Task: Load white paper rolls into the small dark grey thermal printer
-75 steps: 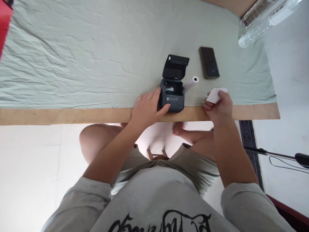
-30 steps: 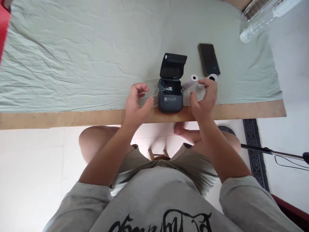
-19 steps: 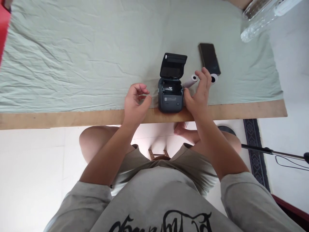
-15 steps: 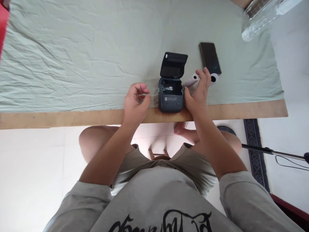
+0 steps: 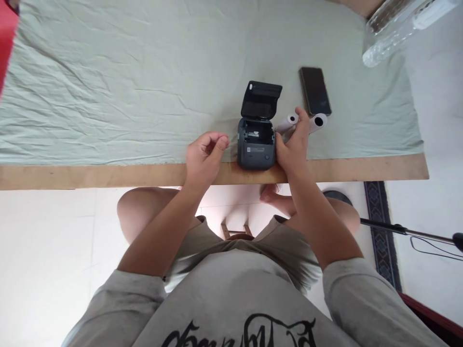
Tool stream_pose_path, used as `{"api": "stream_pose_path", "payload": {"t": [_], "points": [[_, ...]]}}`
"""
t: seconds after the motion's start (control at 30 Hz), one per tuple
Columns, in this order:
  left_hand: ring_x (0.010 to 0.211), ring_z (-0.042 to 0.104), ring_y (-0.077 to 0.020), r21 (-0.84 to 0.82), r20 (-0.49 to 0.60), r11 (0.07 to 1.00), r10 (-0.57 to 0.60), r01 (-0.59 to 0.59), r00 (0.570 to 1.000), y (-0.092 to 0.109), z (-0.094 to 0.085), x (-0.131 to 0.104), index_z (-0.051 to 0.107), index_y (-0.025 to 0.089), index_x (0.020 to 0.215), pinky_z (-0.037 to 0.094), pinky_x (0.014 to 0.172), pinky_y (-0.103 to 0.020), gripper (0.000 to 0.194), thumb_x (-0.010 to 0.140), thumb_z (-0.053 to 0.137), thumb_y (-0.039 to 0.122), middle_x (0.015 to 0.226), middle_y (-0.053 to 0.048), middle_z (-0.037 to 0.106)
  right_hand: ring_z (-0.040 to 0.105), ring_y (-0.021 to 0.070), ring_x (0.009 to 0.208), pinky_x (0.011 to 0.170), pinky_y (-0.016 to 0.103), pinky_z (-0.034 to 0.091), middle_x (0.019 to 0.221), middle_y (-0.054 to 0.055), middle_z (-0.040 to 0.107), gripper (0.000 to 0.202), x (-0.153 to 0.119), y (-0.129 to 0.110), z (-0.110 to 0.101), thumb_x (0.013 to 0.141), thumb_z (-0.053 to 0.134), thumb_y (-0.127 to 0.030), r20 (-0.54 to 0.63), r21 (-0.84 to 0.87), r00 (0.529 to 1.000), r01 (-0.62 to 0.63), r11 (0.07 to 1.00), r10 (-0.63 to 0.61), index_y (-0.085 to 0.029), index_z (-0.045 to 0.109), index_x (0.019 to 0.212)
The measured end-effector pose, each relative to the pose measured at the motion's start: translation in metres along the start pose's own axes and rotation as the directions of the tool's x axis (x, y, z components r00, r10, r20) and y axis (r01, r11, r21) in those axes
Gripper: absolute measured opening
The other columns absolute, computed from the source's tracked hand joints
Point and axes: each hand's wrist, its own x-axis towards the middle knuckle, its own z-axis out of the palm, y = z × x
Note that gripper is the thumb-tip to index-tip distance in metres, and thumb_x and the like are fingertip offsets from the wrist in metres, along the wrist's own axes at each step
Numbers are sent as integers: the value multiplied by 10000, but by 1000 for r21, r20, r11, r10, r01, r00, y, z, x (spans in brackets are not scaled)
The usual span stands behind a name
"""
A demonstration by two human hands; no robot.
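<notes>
A dark small printer (image 5: 256,156) stands at the table's front edge, its lid (image 5: 261,100) raised and its inner bay exposed. Left of it, apart from the body, my left hand (image 5: 206,156) is closed, thumb against the fingertips; whatever it may pinch is too small to make out. My right hand (image 5: 294,147) is at the printer's right side, thumb by the casing and fingers apart, reaching between two white paper rolls. The thinner roll (image 5: 287,124) lies beside the printer, partly behind that hand. The thicker roll (image 5: 318,122) is to its right.
A black phone (image 5: 315,90) lies behind the rolls. Clear plastic bottles (image 5: 390,44) are at the back right. Wrinkled green cloth (image 5: 144,86) covers the table behind its bare wooden front edge (image 5: 108,177). Something red (image 5: 6,41) shows at the far left.
My left thumb and fingertips have come together. The fingers of my right hand have lowered toward the paper rolls. The view has shifted slightly.
</notes>
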Motion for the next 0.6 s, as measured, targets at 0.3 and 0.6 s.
{"api": "stream_pose_path", "payload": {"t": [0.3,0.6], "points": [[684,596,-113,90,38,995,46,-49,998,-1,-1,0,724,209,784,491,662,-245,232,882,773,414,726,20,687,395,302,1512,1281,595,267,1567,150,430,708,-1,1,4,870,575,-335,-3,30,1000,-19,999,19,-243,301,1516],[567,597,-115,55,73,991,117,-121,990,12,2,5,603,225,697,514,596,-279,545,934,602,716,609,21,610,419,300,1495,1246,597,351,1557,168,443,689,-1,-7,3,849,574,-274,-29,-1,1000,-9,1000,9,-238,312,1486]]}}
